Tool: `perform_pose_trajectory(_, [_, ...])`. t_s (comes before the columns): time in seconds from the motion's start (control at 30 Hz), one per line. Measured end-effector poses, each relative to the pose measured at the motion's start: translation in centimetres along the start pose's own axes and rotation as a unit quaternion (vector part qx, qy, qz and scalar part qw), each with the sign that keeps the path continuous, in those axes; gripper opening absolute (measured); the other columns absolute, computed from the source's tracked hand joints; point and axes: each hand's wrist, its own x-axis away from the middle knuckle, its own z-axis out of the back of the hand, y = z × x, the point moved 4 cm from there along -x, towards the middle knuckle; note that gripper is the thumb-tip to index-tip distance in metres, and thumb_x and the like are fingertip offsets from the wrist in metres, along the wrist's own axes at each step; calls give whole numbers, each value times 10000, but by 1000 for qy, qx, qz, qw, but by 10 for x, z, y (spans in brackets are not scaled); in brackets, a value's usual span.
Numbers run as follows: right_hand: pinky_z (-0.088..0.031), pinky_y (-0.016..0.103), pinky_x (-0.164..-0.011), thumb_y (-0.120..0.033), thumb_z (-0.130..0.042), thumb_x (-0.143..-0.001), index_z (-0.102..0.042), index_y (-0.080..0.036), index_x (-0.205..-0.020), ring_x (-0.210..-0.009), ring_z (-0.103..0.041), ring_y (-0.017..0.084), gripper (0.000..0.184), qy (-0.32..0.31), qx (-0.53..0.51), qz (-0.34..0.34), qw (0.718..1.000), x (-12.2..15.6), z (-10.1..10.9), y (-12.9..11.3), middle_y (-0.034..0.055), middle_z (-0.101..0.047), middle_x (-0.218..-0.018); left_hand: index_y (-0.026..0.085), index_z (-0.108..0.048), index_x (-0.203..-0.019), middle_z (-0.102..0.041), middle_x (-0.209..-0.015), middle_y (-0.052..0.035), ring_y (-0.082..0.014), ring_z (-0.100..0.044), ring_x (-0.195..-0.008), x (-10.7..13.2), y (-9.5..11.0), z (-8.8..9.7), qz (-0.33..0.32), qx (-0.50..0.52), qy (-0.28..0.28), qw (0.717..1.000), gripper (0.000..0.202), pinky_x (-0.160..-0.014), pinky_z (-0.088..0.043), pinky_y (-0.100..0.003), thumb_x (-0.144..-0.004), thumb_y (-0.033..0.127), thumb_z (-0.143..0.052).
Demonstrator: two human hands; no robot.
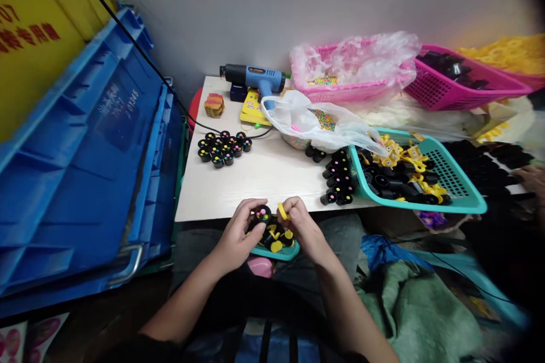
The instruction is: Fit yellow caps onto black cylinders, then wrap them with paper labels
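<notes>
One round black plastic cap (261, 214) cupped in the left grip (237, 235), fingers curled around its side, just above the near edge of the white table (255, 181). Dotted top facing up, squat axis roughly upright, perhaps tilted slightly toward the right hand. Right grip (304, 228) narrow, thumb and forefinger pinching a yellow plastic ring (282, 211), held on edge just beside the cap, its long axis near upright; whether the two touch, impossible to tell.

Both pieces likely light, stiff moulded plastic, the cap perhaps slick on its smooth sides. Best hold probably around the cap's body, leaving the dots free, and on the ring's rim with fingertips.

Below both grips, a small teal tray (276, 252) on the lap (340, 238), carrying more black caps (272, 235) and yellow pieces. Farther up the table, a cluster of dotted caps (222, 149), a row of caps (338, 177) beside a teal basket (462, 181), a blue heat gun (255, 78), and a white plastic bag (298, 119). Along the left, stacked blue crates (85, 153).
</notes>
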Motion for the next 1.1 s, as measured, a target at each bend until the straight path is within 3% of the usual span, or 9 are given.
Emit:
perform_pose_trajectory(0.1, [-377, 235, -597, -430, -567, -884, -487, -238, -994, -630, -467, 111, 235, 9, -3, -15, 1000, 5, 1, -1, -38, -494, -723, 220, -478, -1270, -521, -1268, -102, -247, -489, -1208, -3, 6, -9, -16, 10, -42, 999, 346, -1049, -384, -392, -930, 283, -483])
perform_pose_trajectory(0.3, [-381, 192, -526, -351, -712, -775, -454, -242, -938, -505, -477, 83, 324, 50, -65, -22, 996, 6, -1, -1, -94, -512, -569, 212, -418, -1311, -524, -1291, -100, -246, -507, -1181, 2, 11, -16, -31, -29, -90, 995, 369, -1037, -397, -398, -944, 255, -420])
perform_pose_trajectory(0.43, [-389, 183, -515, -323, -719, -770, -443, -242, -922, -487, -472, 72, 326, 64, -79, -10, 995, 6, -6, 2, -98, -530, -569, 199, -409, -1318, -521, -1251, -107, -251, -517, -1139, 2, 17, -18, -64, -38, -73, 995, 382, -996, -423, -400, -945, 282, -392])
perform_pose_trajectory(0.57, [-387, 176, -516, -321, -712, -781, -438, -244, -931, -490, -466, 69, 322, 60, -97, -1, 993, 6, -7, 7, -97, -534, -571, 201, -427, -1293, -538, -1205, -96, -240, -534, -1094, 0, 18, -21, -57, -30, -40, 997, 379, -960, -443, -379, -936, 325, -439])
perform_pose_trajectory(0.77, [-380, 186, -528, -331, -717, -786, -459, -248, -924, -513, -455, 78, 304, 50, -106, -4, 993, 7, -4, 15, -87, -517, -596, 209, -400, -1304, -551, -1182, -97, -216, -559, -1043, 0, 19, -25, -66, -67, -15, 995, 381, -922, -463, -369, -929, 264, -444])
perform_pose_trajectory(0.87, [-412, 219, -602, -429, -699, -786, -508, -248, -953, -626, -503, 105, 312, 26, -126, 2, 992, 6, -6, 14, -46, -540, -717, 212, -302, -1371, -540, -1201, -113, -221, -560, -1057, 0, 23, -26, -130, -102, -16, 986, 489, -904, -468, -382, -906, 229, -452])
perform_pose_trajectory(0.97, [-449, 296, -709, -652, -588, -771, -574, -223, -1018, -790, -557, 173, 495, -51, -155, -33, 986, 6, -14, 12, 37, -589, -910, 200, -230, -1409, -540, -1221, -134, -268, -530, -1115, 0, 29, -27, -228, -188, 0, 955, 605, -940, -421, -465, -864, 235, -490])
perform_pose_trajectory(1.03, [-459, 337, -730, -729, -577, -709, -611, -196, -1009, -826, -566, 213, 613, -95, -156, -67, 981, 7, -22, 11, 70, -596, -928, 182, -252, -1391, -558, -1191, -136, -281, -529, -1107, 0, 32, -28, -271, -224, 5, 936, 596, -947, -394, -494, -848, 240, -492])
perform_pose_trajectory(1.1, [-469, 358, -733, -755, -618, -631, -631, -188, -958, -848, -570, 241, 655, -87, -135, -78, 984, 6, -28, 11, 79, -596, -901, 170, -320, -1334, -581, -1123, -122, -268, -548, -1058, -2, 35, -29, -297, -215, 5, 930, 519, -924, -398, -475, -842, 229, -471])
